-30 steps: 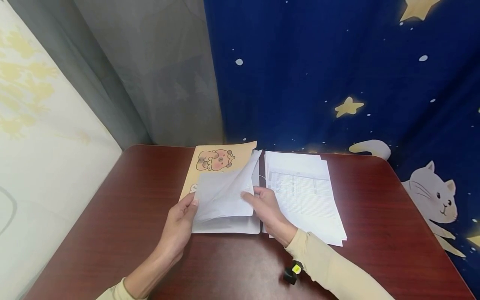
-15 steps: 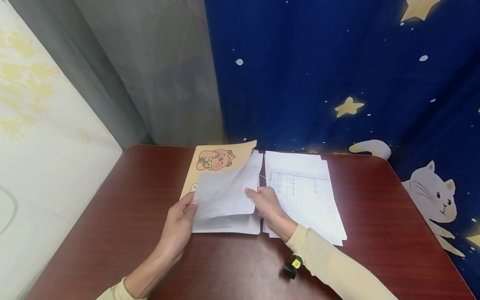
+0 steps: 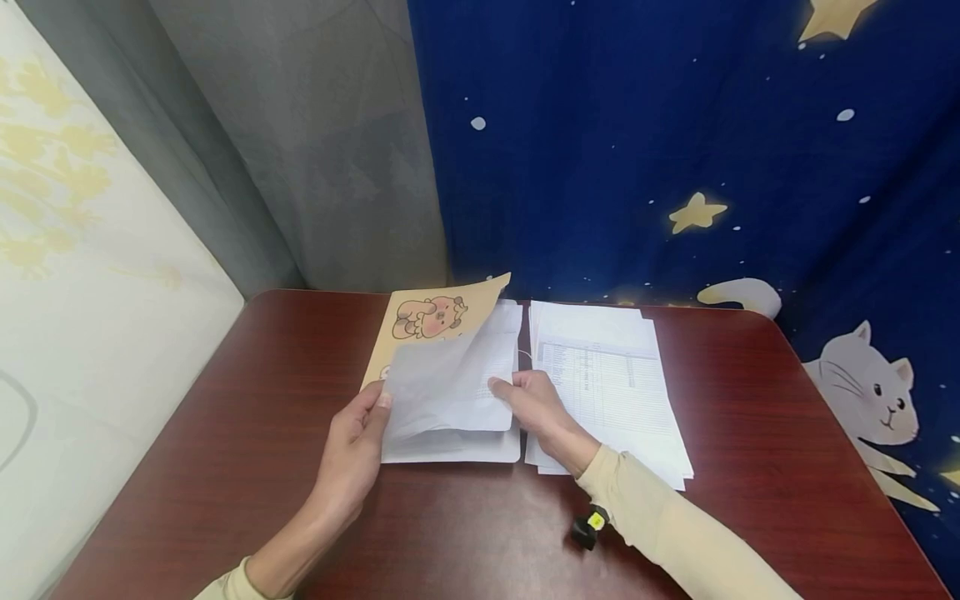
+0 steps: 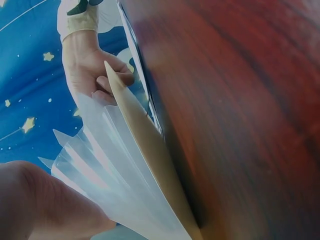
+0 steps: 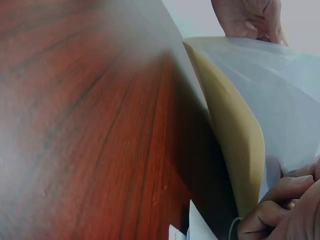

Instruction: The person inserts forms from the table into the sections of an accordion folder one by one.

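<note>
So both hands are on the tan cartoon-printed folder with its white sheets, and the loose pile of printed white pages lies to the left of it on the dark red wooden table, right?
Not quite. The loose pile of printed white pages lies to the right of the tan cartoon-printed folder, not the left, as the head view shows. Both the left hand and right hand do hold the folder's white sheets on the dark red wooden table.

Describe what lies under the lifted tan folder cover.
Under the tan cover, translucent sleeves fan up, held by the left hand and right hand. White sheets lie below; their contents are hidden.
</note>
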Demonstrator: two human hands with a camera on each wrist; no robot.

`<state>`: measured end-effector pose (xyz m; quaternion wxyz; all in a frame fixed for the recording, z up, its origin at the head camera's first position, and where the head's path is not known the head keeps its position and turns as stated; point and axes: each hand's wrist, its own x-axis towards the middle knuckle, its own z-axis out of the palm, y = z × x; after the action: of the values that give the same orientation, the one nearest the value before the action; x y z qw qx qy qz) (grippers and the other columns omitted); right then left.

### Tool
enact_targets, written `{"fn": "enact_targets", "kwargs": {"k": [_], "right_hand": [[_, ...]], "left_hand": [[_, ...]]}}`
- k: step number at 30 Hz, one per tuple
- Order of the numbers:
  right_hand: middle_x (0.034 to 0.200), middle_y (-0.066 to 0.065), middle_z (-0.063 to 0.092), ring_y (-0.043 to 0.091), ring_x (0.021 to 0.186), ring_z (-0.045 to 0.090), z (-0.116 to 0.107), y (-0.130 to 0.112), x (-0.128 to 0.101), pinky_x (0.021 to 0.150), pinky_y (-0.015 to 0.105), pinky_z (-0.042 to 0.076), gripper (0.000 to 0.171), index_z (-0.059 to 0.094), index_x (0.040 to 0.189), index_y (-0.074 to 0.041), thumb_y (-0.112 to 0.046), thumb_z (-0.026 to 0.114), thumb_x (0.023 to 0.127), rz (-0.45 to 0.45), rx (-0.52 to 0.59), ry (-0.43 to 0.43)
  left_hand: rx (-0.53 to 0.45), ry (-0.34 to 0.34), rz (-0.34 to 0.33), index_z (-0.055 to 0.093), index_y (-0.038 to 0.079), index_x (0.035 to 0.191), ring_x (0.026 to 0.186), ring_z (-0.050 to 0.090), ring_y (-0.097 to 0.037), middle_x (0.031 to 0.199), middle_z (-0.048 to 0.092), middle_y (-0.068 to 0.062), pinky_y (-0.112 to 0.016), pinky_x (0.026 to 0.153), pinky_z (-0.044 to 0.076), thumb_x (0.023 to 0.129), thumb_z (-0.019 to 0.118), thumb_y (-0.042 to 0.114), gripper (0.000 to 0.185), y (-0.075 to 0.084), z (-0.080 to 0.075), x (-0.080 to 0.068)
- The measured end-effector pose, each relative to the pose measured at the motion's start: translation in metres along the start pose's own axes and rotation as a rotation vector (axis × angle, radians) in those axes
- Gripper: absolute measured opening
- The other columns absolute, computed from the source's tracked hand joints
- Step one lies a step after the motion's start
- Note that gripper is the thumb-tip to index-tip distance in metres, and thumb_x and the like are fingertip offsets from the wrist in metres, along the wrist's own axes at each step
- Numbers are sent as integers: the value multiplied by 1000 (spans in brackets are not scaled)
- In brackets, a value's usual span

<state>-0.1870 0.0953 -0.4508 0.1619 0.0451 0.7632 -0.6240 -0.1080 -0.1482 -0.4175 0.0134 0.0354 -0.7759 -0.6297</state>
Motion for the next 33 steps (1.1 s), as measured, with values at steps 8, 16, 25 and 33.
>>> {"fn": "enact_targets", "kwargs": {"k": [8, 16, 25, 33], "right_hand": [[52, -5, 59, 5, 39, 34, -2, 3, 9, 43, 22, 28, 26, 75, 113, -1, -21, 65, 100, 10, 9, -57], [52, -7, 56, 6, 42, 32, -1, 1, 17, 44, 22, 27, 29, 76, 118, 1, -20, 62, 103, 21, 6, -22], [48, -8, 45, 7, 43, 32, 1, -3, 22, 44, 24, 24, 24, 82, 109, -5, -22, 71, 97, 43, -58, -11], [51, -6, 50, 6, 42, 30, -1, -3, 29, 43, 24, 22, 25, 82, 113, -8, -25, 72, 98, 28, -108, -101]], "left_hand": [[8, -3, 11, 63, 8, 140, 117, 61, -12, 133, 69, -11, -16, 97, 48, 115, 43, 19, 35, -1, 0, 0], [16, -4, 10, 64, 8, 140, 116, 60, -13, 132, 69, -11, -17, 96, 48, 114, 43, 17, 34, 1, -1, 0], [10, -8, 18, 62, 8, 143, 119, 60, -10, 136, 69, -11, -13, 97, 48, 114, 43, 18, 36, 0, 1, -1], [-18, -28, 9, 60, 8, 146, 124, 58, -9, 139, 67, -11, -12, 101, 46, 115, 43, 19, 37, 1, 2, -1]]}}
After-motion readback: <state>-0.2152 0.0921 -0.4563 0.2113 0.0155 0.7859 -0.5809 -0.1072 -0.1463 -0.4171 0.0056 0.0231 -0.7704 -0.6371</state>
